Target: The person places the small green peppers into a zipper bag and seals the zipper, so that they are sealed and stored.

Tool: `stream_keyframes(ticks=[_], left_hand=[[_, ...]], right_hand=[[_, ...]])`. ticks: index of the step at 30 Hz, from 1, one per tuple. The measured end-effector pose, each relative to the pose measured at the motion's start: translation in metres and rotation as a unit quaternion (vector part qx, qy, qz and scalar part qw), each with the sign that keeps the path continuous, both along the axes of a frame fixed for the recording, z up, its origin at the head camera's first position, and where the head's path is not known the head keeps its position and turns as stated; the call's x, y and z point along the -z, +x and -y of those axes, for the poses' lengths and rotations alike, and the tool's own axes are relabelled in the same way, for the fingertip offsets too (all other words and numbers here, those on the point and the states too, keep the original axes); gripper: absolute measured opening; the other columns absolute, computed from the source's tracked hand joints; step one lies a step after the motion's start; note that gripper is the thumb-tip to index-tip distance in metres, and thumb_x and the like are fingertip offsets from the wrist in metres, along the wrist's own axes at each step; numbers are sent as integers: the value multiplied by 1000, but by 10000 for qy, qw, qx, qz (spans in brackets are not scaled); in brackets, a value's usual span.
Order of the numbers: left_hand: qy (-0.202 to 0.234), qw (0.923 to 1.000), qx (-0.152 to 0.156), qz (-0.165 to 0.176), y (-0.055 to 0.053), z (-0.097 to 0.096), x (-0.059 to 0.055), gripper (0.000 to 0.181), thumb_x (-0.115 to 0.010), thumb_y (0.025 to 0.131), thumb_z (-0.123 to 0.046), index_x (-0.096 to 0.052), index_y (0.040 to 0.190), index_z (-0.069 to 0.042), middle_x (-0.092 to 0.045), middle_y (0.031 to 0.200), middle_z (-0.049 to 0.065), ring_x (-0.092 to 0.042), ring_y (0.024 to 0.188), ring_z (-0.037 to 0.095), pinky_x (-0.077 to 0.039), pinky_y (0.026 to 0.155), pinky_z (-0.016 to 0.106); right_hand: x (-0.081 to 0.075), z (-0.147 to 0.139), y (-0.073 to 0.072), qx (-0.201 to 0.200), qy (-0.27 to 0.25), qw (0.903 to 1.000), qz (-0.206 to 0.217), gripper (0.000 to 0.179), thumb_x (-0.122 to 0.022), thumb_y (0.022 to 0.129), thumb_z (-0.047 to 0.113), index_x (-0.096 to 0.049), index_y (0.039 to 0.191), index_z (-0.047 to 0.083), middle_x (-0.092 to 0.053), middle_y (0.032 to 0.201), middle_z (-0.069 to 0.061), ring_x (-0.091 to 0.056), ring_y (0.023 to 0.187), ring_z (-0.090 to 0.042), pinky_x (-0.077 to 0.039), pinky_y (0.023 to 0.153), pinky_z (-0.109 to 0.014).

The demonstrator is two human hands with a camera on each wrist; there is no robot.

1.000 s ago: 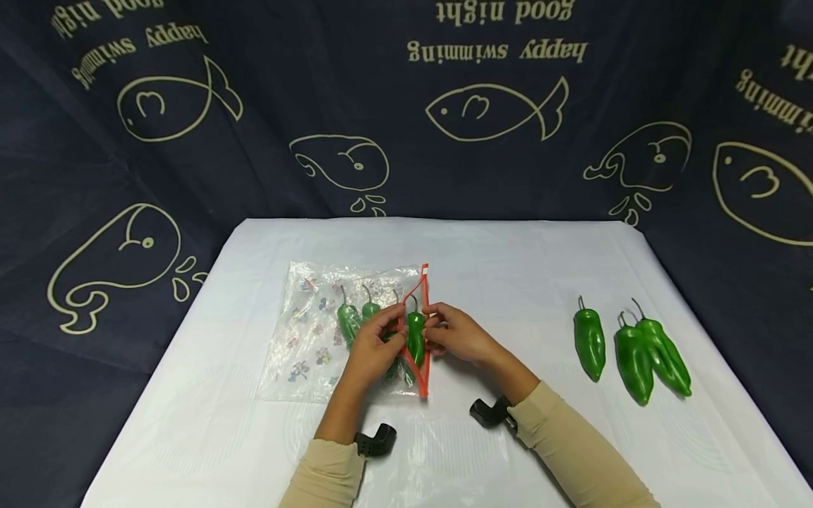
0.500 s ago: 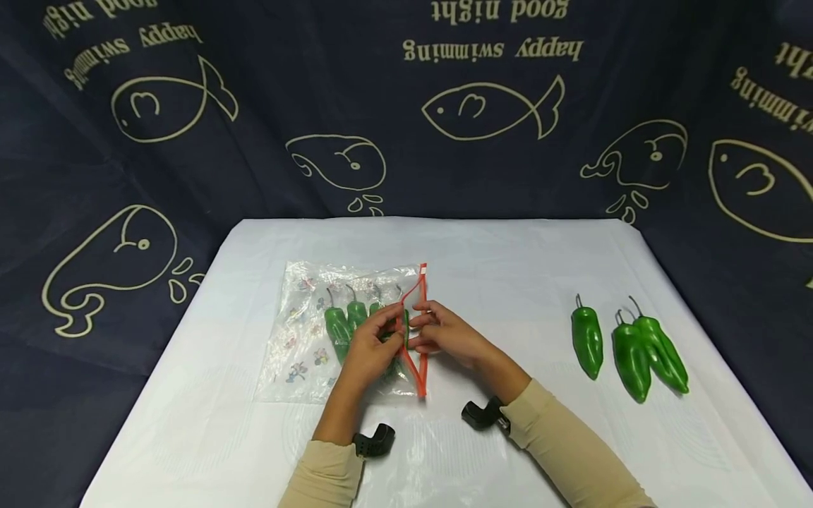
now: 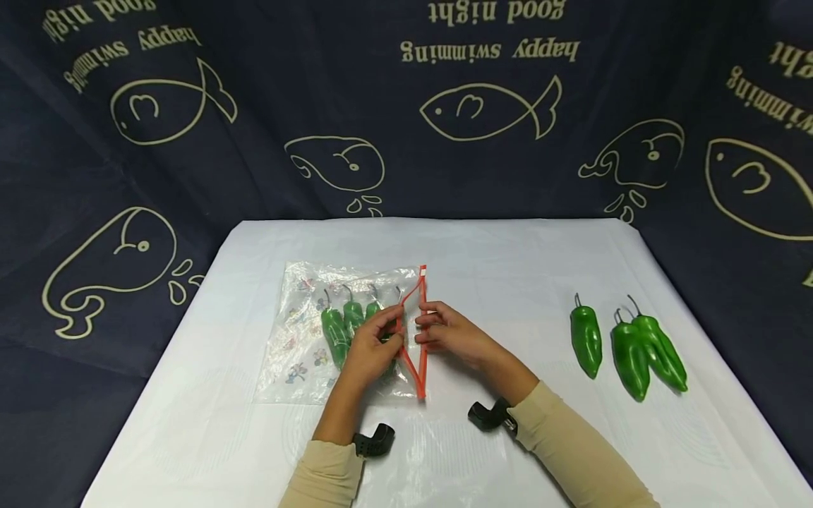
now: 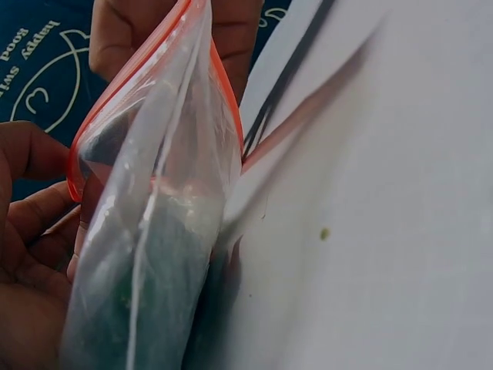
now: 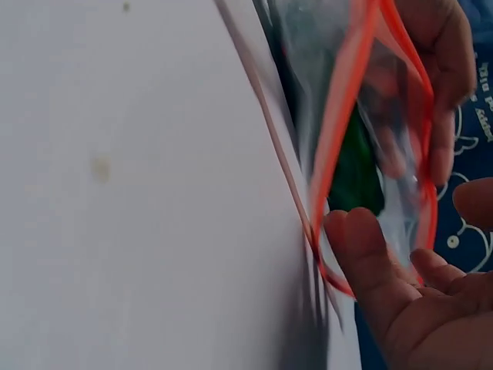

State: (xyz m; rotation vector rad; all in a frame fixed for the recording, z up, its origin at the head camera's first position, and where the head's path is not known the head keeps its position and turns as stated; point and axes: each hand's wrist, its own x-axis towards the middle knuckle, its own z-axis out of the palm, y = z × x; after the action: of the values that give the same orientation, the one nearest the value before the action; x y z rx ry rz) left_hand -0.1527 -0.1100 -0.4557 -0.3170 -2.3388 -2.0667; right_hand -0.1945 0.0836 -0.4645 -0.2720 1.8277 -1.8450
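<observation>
A clear zip bag (image 3: 279, 370) with small printed figures lies on the white table, its red-edged mouth gaping to the right. Inside it, green peppers (image 3: 333, 335) lie side by side, partly covered by my left hand (image 3: 371, 346). That hand pinches the upper red edge (image 4: 127, 69) of the mouth and keeps it lifted. My right hand (image 3: 454, 337) is at the mouth with fingers relaxed, nothing in its grasp, fingertips right by the red rim (image 5: 343, 108). Through the opening, the right wrist view shows a green pepper (image 5: 356, 166) within the bag.
On the right of the white table (image 3: 508, 268) lie three loose green peppers: one alone (image 3: 586, 342) and two together, a left one (image 3: 631, 361) and a right one (image 3: 663, 356). A dark blue curtain (image 3: 381, 63) with fish drawings hangs behind.
The right hand pushed a pepper leftward into the bag, let it go and drew back slightly to the mouth. Peppers inside shifted left. The left hand stays on the edge.
</observation>
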Motion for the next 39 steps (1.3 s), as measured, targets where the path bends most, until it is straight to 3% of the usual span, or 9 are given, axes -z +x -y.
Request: stream_keyframes(ticks=[4,10,19,28,39], left_hand=[[34,10000,24,30,7,-1,-17,43,-57,89,12,-56,132,11,-55,131,23,-59,107,46,-53,61,19],[116,9999,43,8,7,-1,-17,42,-57,89,13,-56,132,12,-54,133,25,-57,108,50,-53,60,18],[73,10000,55,27,7,0,-18,43,-56,89,13,-55,132,12,-50,134,30,-58,108,48,-53,61,18],[72,10000,35,23,7,-1,-17,43,-56,89,12,-56,133,10,-54,127,30,-59,106,47,-53,60,19],[91,9999,57,59,7,0,-18,44,-56,89,13,-56,133,9,-55,128,28,-59,105,48,-53,60,20]], right_hand=[[-6,-12,0,1,373,9985,-406,56,-59,94,3,-37,145,-4,-47,138,-28,-58,114,-36,-53,91,-48],[-14,-40,-3,53,726,9927,-960,52,-56,97,6,-38,144,-7,-45,140,-29,-55,119,-41,-53,92,-48],[-23,-83,0,378,1274,9804,-1452,50,-56,98,11,-40,143,-6,-45,141,-29,-55,118,-42,-52,92,-45],[-33,-131,7,773,2681,9345,-2210,47,-58,101,23,-46,142,5,-50,142,-22,-54,124,-37,-44,97,-52],[-48,-194,17,1285,3686,8778,-2775,52,-54,103,28,-43,142,-4,-46,140,-31,-49,122,-50,-45,91,-62]])
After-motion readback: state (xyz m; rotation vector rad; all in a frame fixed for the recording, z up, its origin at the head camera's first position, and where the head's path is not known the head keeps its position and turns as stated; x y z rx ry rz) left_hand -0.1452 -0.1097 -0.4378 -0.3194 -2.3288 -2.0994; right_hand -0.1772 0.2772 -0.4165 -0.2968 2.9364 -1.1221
